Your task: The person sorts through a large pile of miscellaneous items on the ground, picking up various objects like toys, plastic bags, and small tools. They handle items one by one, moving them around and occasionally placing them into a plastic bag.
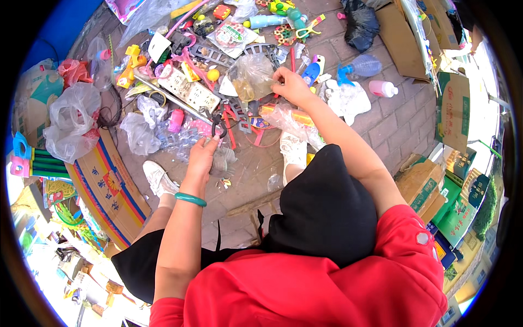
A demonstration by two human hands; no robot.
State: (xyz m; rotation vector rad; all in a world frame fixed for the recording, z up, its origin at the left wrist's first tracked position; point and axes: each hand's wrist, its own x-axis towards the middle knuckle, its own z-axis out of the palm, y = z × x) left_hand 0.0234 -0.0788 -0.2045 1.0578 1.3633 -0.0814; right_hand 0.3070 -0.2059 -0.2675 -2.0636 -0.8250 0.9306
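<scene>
My right hand (292, 86) pinches the edge of a crumpled clear plastic bag (255, 67), which has something yellowish at its lower part. My left hand (202, 157), below a green bangle (191, 199) on the wrist, grips a black curved piece (217, 124) between thumb and fingers. Against that hand lies a bunched grey mesh (224, 161); whether the fingers hold it too is unclear. Just beyond is a dirty white power strip (190, 90). Grey toy track pieces (212, 55) and a yellow ball (213, 75) are among the clutter around the bag.
Flattened cardboard (110, 184) lies at left beside white plastic bags (75, 122). To the right are a spray bottle (363, 66), a pink bottle (383, 88) and a black bag (360, 24). Cardboard boxes (452, 110) stand farther right. My white shoes (159, 178) rest on brick paving.
</scene>
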